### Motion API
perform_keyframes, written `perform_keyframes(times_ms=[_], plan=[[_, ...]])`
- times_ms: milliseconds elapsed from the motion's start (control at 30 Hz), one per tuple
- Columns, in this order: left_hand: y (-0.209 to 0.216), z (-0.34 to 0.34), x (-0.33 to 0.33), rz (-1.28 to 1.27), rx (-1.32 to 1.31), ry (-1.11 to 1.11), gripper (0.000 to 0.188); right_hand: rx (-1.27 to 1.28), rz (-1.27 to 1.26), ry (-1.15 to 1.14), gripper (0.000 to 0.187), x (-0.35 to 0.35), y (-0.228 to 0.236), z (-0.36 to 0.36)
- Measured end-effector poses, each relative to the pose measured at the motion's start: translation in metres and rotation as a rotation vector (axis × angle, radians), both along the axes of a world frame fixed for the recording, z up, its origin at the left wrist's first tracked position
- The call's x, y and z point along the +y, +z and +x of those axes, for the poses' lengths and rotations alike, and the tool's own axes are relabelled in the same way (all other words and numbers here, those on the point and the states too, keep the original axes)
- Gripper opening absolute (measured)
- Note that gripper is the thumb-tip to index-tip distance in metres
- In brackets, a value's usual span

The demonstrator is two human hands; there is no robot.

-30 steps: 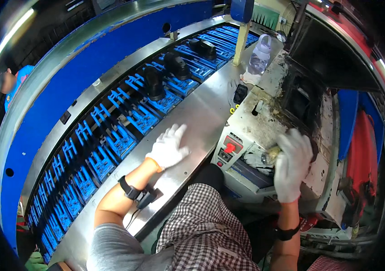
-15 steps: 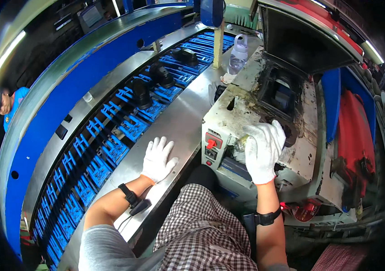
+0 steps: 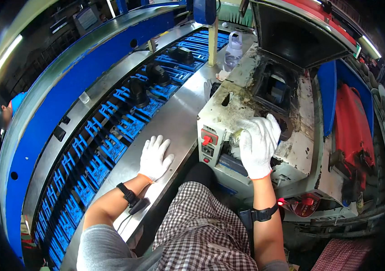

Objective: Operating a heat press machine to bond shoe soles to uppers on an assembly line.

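Observation:
My left hand (image 3: 155, 158), in a white knit glove, lies palm down on the bare metal ledge (image 3: 181, 108) beside the conveyor, its fingers spread and nothing in them. My right hand (image 3: 259, 147), gloved the same way, rests at the front top edge of a worn white machine (image 3: 222, 117). Its fingers are stretched out, and no held object shows; the underside of the palm is hidden. Close to its thumb side is a shiny, crumpled-looking clear patch I cannot name. Behind that hand, the machine's dark recess (image 3: 276, 88) sits beneath a raised black lid (image 3: 283, 38).
The conveyor's blue racks (image 3: 95, 174) run along the left, carrying several black moulded pieces (image 3: 137, 92). A clear bottle (image 3: 233, 52) stands at the ledge's far end. A red switch (image 3: 207, 139) is on the machine's front. Another person (image 3: 2, 117) is at far left.
The view has shifted slightly. Both my hands keep their places on the ledge and machine. At far left, the other person's head has bent lower.

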State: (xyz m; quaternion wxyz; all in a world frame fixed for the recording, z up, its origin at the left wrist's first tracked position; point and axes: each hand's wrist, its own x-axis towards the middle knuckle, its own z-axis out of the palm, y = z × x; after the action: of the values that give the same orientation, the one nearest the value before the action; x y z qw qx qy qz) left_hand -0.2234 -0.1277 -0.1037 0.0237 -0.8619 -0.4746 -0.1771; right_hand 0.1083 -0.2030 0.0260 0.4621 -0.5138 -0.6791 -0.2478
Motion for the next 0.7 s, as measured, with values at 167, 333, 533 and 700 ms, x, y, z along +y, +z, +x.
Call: perform_keyframes(times_ms=[167, 333, 533, 700], plan=[[0.004, 0.0, -0.002, -0.002, -0.006, 0.005, 0.062, -0.004, -0.005, -0.005, 0.019, -0.001, 0.0, 0.0], [0.007, 0.0, -0.004, -0.066, 0.017, 0.029, 0.061, -0.004, -0.001, -0.01, 0.02, 0.0, -0.002, 0.0], [0.011, 0.001, -0.003, -0.086, 0.007, 0.028, 0.061, -0.011, -0.003, -0.019, 0.021, 0.001, -0.002, 0.001], [0.006, 0.0, -0.002, -0.004, -0.027, 0.013, 0.059, -0.021, -0.004, -0.032, 0.021, 0.001, -0.002, 0.001]])
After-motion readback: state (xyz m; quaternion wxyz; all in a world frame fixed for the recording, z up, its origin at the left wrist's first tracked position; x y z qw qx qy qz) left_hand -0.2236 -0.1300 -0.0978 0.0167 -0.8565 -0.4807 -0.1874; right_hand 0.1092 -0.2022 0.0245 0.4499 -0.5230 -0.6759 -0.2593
